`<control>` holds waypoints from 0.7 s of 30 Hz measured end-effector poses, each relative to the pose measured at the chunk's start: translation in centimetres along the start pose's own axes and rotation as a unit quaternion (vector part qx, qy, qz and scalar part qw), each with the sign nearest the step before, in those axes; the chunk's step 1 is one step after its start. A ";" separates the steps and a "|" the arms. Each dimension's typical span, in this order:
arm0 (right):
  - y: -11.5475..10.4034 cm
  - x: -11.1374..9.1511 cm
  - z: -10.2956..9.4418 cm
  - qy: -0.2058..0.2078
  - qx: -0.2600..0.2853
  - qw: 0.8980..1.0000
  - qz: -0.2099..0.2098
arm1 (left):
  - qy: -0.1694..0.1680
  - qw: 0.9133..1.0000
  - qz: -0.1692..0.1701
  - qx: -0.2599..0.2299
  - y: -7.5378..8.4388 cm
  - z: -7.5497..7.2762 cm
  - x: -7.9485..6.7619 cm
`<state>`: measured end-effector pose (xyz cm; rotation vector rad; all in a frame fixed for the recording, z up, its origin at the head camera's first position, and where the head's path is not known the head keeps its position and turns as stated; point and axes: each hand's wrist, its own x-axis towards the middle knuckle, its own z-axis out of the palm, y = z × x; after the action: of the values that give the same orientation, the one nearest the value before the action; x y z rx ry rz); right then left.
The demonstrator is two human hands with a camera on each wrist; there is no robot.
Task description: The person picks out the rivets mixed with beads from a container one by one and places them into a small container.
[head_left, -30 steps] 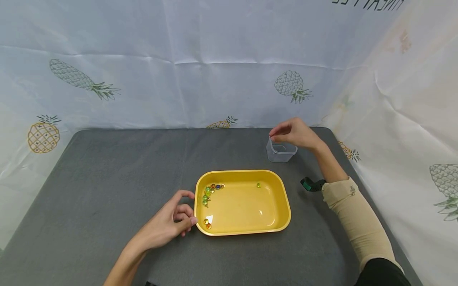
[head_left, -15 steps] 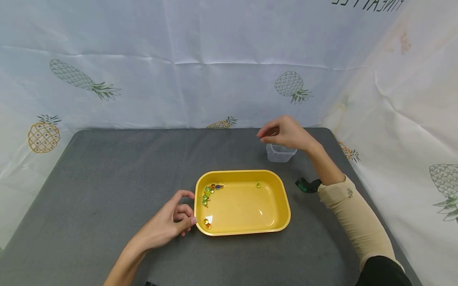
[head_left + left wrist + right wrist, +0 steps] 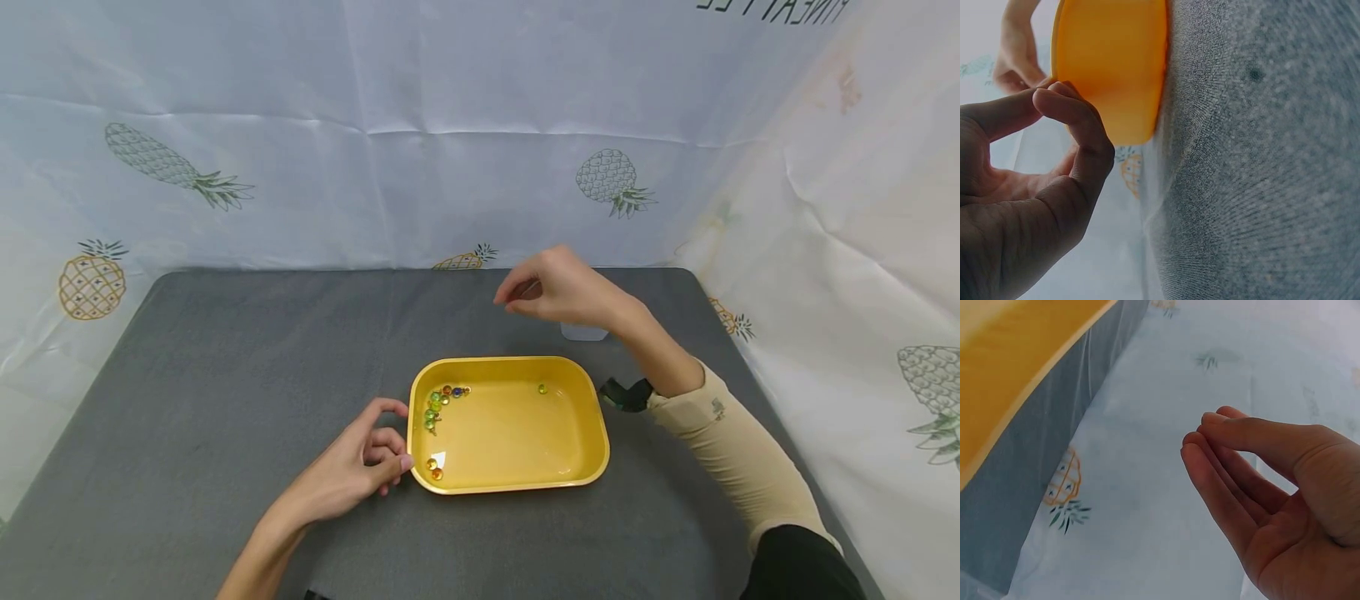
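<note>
A yellow tray (image 3: 510,488) lies on the table. Along its left side sit several small shiny beads (image 3: 435,407) in green, orange, blue and gold; one green bead (image 3: 542,388) is alone at the upper right. My left hand (image 3: 348,471) holds the tray's left rim with curled fingers; the left wrist view shows thumb and finger at the edge. In the air beyond the tray is my right hand (image 3: 562,287), fingers loosely bent with the tips close to the thumb. Nothing shows between them in the right wrist view. Behind this hand, a clear plastic container (image 3: 583,333) is mostly hidden.
A grey cloth (image 3: 247,400) covers the table. White curtains with printed pineapples hang behind and to the right. A dark strap (image 3: 628,395) hangs at the right wrist.
My right hand has moved left from over the clear container toward the tray, now covering most of the container in the head view. The left hand and the beads stay put.
</note>
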<state>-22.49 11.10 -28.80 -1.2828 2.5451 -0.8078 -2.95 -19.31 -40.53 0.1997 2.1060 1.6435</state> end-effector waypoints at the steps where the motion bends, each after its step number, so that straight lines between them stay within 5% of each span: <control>1: -0.3 0.1 0.2 -0.004 0.001 1.000 -0.007 | 0.000 1.000 0.000 0.000 0.0 0.0 0.0; 10: -2.9 1.1 1.8 -0.042 0.020 0.997 -0.055 | -0.001 1.000 0.006 0.000 -0.1 0.1 0.0; 21: -3.6 2.4 4.4 -0.120 0.067 0.989 -0.057 | -0.002 1.000 0.006 0.000 0.0 0.0 0.0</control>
<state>-19.79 5.72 -30.34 -1.3994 2.2098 -0.7788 -2.91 -19.27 -40.53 0.2159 2.1059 1.6489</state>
